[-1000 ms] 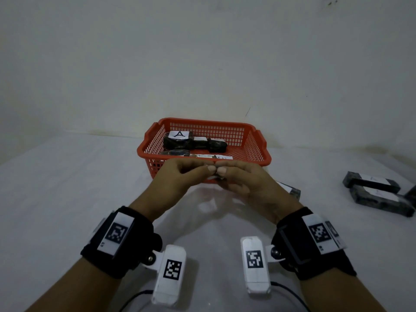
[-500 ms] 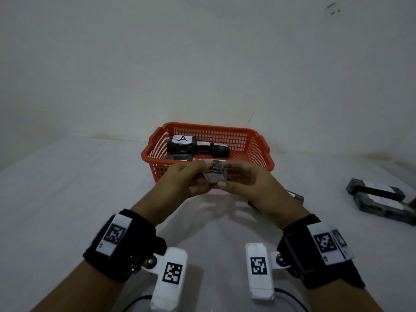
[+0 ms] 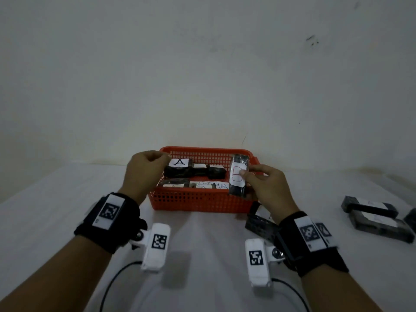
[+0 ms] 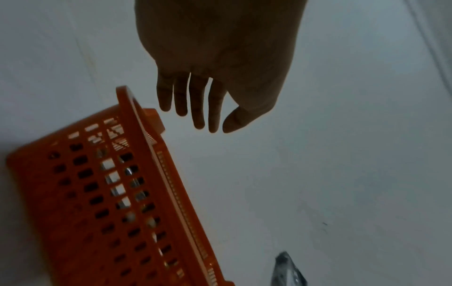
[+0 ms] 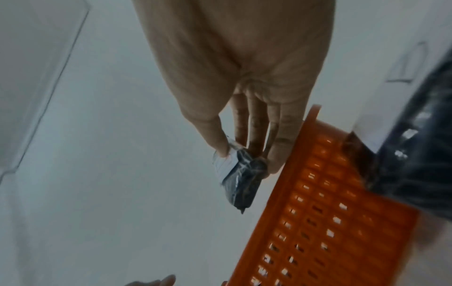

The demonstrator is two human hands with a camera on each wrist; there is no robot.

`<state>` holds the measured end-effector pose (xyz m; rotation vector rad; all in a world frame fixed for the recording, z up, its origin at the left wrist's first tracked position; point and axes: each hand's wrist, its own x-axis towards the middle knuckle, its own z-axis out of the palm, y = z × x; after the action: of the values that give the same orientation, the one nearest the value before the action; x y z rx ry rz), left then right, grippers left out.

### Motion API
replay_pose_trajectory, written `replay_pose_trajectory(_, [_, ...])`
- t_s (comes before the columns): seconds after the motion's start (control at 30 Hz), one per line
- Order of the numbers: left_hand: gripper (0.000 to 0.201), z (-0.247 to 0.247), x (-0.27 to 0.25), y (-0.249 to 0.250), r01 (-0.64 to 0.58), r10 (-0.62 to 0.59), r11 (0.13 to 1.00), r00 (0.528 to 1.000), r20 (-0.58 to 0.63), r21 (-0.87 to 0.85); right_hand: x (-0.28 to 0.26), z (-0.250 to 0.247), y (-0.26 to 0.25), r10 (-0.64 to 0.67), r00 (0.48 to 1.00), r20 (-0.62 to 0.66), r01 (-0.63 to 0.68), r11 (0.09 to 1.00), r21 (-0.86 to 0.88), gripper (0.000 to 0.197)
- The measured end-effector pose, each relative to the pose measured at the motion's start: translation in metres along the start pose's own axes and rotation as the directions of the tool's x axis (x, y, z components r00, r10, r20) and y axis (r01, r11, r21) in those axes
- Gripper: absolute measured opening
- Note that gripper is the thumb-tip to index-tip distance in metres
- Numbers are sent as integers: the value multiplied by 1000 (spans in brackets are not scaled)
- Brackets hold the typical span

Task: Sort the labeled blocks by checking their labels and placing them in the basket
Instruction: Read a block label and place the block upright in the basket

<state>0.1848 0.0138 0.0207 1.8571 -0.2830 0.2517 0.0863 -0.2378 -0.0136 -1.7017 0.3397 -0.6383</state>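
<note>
Holding one B-labelled block (image 3: 238, 177) in right hand (image 3: 267, 188), one basket (image 3: 198, 200)

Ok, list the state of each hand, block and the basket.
Left hand: holds nothing, over the basket's left end.
Right hand: pinches block B.
Block B: upright, label facing the camera.
Basket: on the table, several blocks inside.
Block A: in the basket.

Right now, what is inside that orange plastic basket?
Inside the orange plastic basket lie several dark wrapped blocks with white labels. One label reads A; the near wall and the hand-held block labelled B hide part of the others.
</note>
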Motion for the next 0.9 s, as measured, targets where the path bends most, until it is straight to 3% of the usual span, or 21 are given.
replay_pose_trajectory(0.07, [19, -8, 22, -9, 67, -66, 998, 997, -46, 19, 17, 1, -5, 38, 999, -13, -39, 996, -75, 26])
replay_pose_trajectory(0.2, [71, -7, 62, -36, 214, -213, 976, 976, -39, 27, 44, 10, -14, 118, 991, 71, -104, 979, -173, 17])
replay_pose_trajectory(0.23, [73, -5, 71, -44, 254, -254, 966, 967, -19, 44, 50, 14, -13, 127, 989, 81, -107, 970, -218, 16])
replay_pose_trajectory(0.37, [46, 6, 93, -62, 374, -376, 926, 925, 59, 41, 75, 33, 5, 233, 965, 123, -160, 889, -430, 9])
replay_pose_trajectory(0.47, [42, 13, 101, -71, 400, -409, 910, 909, 81, 107, 96, 43, 21, 338, 930, 144, -196, 788, -584, 33])
replay_pose_trajectory(0.63, [36, 18, 112, -77, 336, -389, 878, 916, 99, 342, 114, 46, 32, 432, 891, 141, -216, 677, -704, 48])
replay_pose_trajectory(0.77, [36, 18, 109, -79, 92, -237, 771, 960, 151, 630, 118, 51, 36, 440, 885, 153, -195, 649, -736, 50])
replay_pose_trajectory(0.9, [33, 21, 117, -95, -84, -127, 627, 970, 208, 775, 117, 53, 40, 442, 886, 142, -220, 668, -711, 45])
